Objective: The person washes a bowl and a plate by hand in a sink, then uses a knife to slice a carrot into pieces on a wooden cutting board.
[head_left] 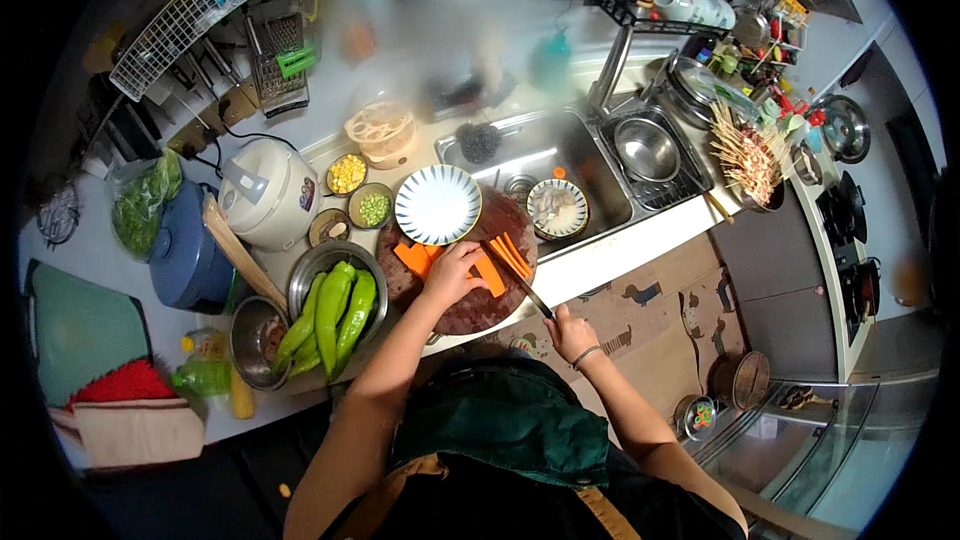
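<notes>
A round, dark reddish-brown cutting board (470, 318) lies on the counter before me. My left hand (455, 275) presses its fingers down on a flat orange carrot piece (489, 275) there. More carrot slices (412, 257) lie left of that hand, and cut carrot sticks (512, 254) sit on its right. In my right hand (573, 333) is the handle of a knife (538, 301), its blade reaching over the board beside the carrot. Touching the board's far side is a white plate with dark stripes round its rim (438, 204).
A steel bowl of long green peppers (340, 315) stands left, next to a smaller steel bowl (250, 350). Small bowls hold corn (347, 173) and green pieces (374, 208). Behind is the sink (590, 155), with a patterned bowl (558, 210) at its near edge. Skewers (745, 165) stand right.
</notes>
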{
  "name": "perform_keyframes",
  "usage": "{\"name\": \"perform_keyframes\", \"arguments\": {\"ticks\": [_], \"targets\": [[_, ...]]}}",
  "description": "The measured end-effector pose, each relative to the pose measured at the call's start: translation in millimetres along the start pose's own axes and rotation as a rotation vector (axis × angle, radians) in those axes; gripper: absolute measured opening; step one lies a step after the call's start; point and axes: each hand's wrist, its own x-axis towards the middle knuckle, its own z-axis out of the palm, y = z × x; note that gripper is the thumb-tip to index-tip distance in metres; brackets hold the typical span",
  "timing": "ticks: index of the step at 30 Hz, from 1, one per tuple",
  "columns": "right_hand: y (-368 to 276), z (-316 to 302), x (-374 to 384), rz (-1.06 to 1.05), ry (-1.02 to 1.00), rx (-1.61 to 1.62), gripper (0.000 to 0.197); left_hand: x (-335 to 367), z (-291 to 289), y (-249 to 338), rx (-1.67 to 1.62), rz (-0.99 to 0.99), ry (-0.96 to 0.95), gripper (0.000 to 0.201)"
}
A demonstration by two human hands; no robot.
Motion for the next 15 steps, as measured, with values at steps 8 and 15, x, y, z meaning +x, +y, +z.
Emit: {"name": "perform_keyframes", "arguments": {"ticks": [8, 15], "targets": [[-2.0, 7.5, -0.1, -0.007, 0.013, 0.03, 0.031, -5.6, 13.8, -6.7, 0.039, 0.014, 0.031, 0.046], [-3.1, 3.1, 7.4, 0.016, -0.002, 0.003, 0.031, 5.2, 23.9, -4.2, -0.013, 0.03, 0.066, 0.044]]}}
